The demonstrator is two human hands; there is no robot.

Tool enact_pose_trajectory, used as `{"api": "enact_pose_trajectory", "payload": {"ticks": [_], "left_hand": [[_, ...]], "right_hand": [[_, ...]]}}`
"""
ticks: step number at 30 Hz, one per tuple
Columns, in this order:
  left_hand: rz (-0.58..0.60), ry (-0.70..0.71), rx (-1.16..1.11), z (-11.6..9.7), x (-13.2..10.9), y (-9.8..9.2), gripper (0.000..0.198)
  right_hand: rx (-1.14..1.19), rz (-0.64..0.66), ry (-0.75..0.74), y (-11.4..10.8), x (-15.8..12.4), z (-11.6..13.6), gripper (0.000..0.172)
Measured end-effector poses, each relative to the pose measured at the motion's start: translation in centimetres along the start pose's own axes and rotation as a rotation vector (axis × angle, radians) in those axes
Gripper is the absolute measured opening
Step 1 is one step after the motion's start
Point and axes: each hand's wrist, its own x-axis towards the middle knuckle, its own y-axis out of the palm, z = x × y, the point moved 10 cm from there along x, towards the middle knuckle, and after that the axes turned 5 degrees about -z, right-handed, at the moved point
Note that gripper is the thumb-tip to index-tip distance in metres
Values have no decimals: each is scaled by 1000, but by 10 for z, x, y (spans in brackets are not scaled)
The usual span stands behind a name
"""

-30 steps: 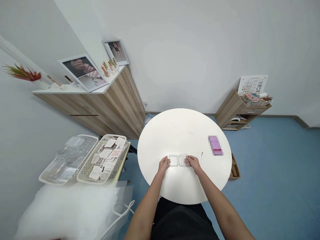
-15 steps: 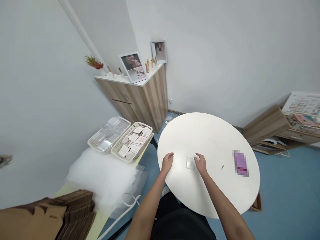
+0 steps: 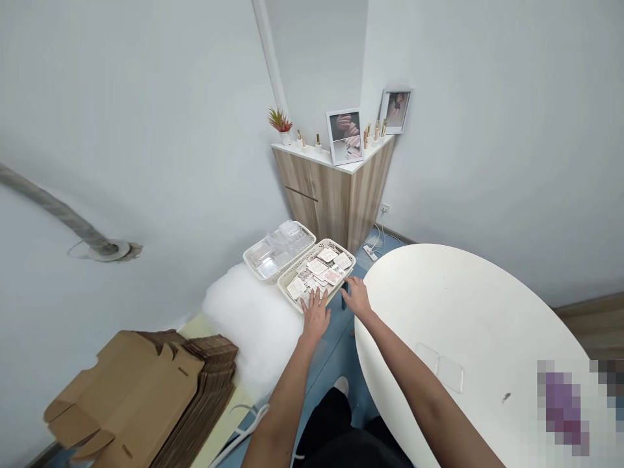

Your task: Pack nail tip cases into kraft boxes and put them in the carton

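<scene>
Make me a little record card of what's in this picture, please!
Left hand: open, over the near edge of the woven basket
Right hand: open, beside the basket's corner
In the basket: printed cards
Beside the basket: clear plastic tray
On the round white table: clear plastic case
Lower left: flattened cardboard boxes

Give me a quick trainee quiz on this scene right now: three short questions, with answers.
1. True or false: the clear plastic box lies on the round white table.
2. Which holds the cards: A) the woven basket, or B) the clear-rimmed tray?
3. Which is nearer the table's edge: the left hand or the right hand?

Key: 1 true; 2 A; 3 the right hand.
</scene>
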Motion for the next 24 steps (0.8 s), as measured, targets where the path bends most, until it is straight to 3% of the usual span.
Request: {"api": "enact_pose_trajectory", "payload": {"ticks": [5, 8, 13, 19, 24], "left_hand": [[61, 12, 3, 7, -6, 11, 71], [59, 26, 35, 7, -7, 12, 74], [88, 62, 283, 8, -9, 17, 80], [93, 90, 399, 9, -10, 22, 82], [63, 98, 373, 12, -9, 22, 81]], "right_hand": [[-221, 101, -32, 36, 34, 21, 39], [-340, 180, 16, 52, 51, 20, 42], [-496, 337, 130, 72, 67, 11, 47], [-516, 409, 166, 81, 71, 12, 67], [-379, 292, 183, 65, 75, 13, 65]]}}
